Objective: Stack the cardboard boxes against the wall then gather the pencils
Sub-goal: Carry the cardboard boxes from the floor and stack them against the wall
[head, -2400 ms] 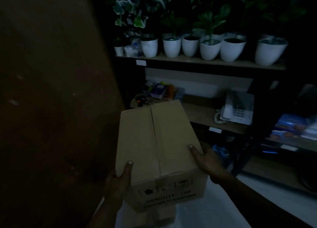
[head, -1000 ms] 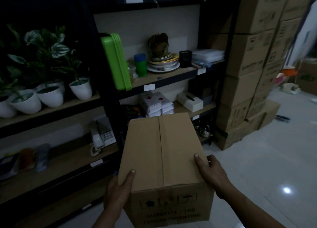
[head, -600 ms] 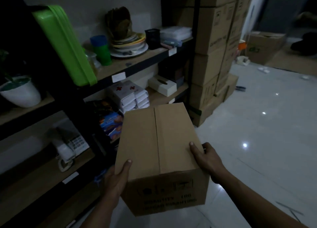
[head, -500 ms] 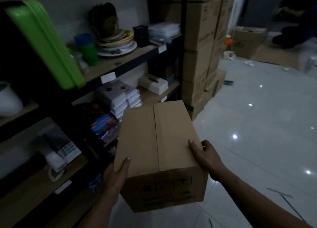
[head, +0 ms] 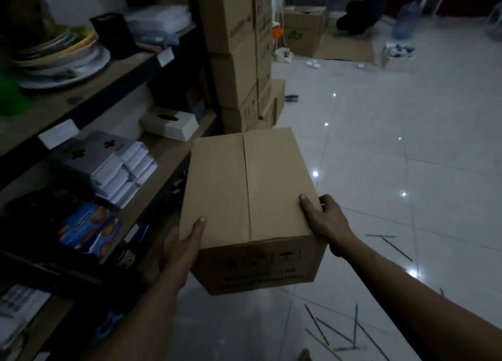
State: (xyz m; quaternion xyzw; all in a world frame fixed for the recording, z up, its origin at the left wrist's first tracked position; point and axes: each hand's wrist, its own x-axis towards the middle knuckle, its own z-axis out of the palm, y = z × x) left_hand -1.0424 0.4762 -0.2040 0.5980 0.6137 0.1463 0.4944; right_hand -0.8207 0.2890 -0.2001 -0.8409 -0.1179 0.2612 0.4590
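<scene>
We are curling the left grip (head: pixel 182 248) round the near left edge of the cardboard box (head: pixel 244 186), thumb on top. The box is hanging above the floor (head: pixel 380 157), beside the shelf (head: pixel 168 148). It is looking stiff, light and smooth-sided, so we are judging the low corners safest. The right grip (head: pixel 324 222) is clasping the right edge likewise.

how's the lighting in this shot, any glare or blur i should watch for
Head view: dim overall, and the shelves at left sink into near black. Head view: the glossy floor throws small white glare spots. Head view: the print on the near side of the box is too soft to read. Head view: the pencils show only as thin dark lines.
</scene>
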